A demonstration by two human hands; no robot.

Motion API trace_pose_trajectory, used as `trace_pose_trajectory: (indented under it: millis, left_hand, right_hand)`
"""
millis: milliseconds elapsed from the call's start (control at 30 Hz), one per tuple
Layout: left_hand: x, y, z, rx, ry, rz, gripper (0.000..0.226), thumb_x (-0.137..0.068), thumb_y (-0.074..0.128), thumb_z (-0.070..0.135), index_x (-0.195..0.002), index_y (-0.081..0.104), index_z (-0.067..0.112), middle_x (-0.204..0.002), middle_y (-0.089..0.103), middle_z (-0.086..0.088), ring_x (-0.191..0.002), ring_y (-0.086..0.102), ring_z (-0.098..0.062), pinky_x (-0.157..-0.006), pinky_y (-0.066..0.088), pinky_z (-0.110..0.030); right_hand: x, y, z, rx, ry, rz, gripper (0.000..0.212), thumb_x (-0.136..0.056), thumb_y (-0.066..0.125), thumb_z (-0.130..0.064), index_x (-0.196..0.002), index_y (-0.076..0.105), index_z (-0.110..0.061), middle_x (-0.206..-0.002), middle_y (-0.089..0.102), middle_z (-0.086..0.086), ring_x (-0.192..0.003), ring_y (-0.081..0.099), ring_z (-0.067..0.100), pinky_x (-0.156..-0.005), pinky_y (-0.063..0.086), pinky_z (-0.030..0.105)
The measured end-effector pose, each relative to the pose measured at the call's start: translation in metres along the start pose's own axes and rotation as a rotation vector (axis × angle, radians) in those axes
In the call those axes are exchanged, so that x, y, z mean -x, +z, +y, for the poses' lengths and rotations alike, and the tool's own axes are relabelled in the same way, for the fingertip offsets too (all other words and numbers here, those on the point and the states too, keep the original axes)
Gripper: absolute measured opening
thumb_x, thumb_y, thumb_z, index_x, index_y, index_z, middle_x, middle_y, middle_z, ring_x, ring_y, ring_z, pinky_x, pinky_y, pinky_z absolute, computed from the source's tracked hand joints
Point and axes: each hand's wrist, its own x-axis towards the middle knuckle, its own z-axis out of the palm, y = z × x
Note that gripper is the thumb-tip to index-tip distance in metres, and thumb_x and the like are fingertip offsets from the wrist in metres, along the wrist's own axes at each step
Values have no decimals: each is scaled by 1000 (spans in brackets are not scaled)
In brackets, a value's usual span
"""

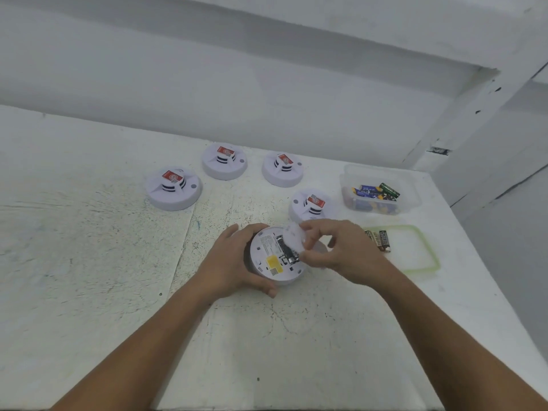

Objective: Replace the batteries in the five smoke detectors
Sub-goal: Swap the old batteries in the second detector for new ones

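Head view: left hand [234, 262] grips the upturned smoke detector [268, 262] by its rim on the table [89, 262]; right hand [341, 250] pinches what seems its battery cover [293, 235], light, stiff plastic, probably brittle at the clips.

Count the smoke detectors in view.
5: left detector, two back detectors, one detector beside the battery tub, and the upside-down detector gripped by the left hand; the right hand pinches its cover. None appears hidden.
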Motion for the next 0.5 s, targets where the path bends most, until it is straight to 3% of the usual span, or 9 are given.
trace_pose_trajectory:
  millis: [67,133,300,500]
  left_hand:
    - [-1,1,-1,9,52,24,117,-21,81,73,-128,48,41,-121,50,27,-124,40,-8,-108,35,-40]
    - [0,0,-1,20,79,37,112,-24,85,66,-127,50,40,-121,48,23,-116,44,-1,-102,39,-32]
    - [1,-1,3,57,73,73,98,-27,97,42,-111,47,50,-113,55,25,-107,48,7,-89,40,-17]
    - [2,0,2,167,-25,83,93,-24,99,35,-104,51,37,-101,65,23,-96,59,2,-82,51,-28]
  right_hand:
    - [-6,3,-6,73,-95,-100,16,-69,80,-22,-72,64,-26,-120,60,-21,-106,53,-5,-79,37,15]
    - [-9,5,-12,150,-174,-174,15,-71,77,-18,-80,65,-20,-123,59,-17,-104,50,-3,-77,38,8]
    - [-19,10,-18,328,-299,-278,28,-76,73,-25,-102,61,-26,-125,57,-10,-102,46,6,-87,40,23]
    - [-26,10,-19,360,-365,-350,36,-82,67,-21,-118,63,-27,-133,54,-9,-112,45,10,-96,39,29]
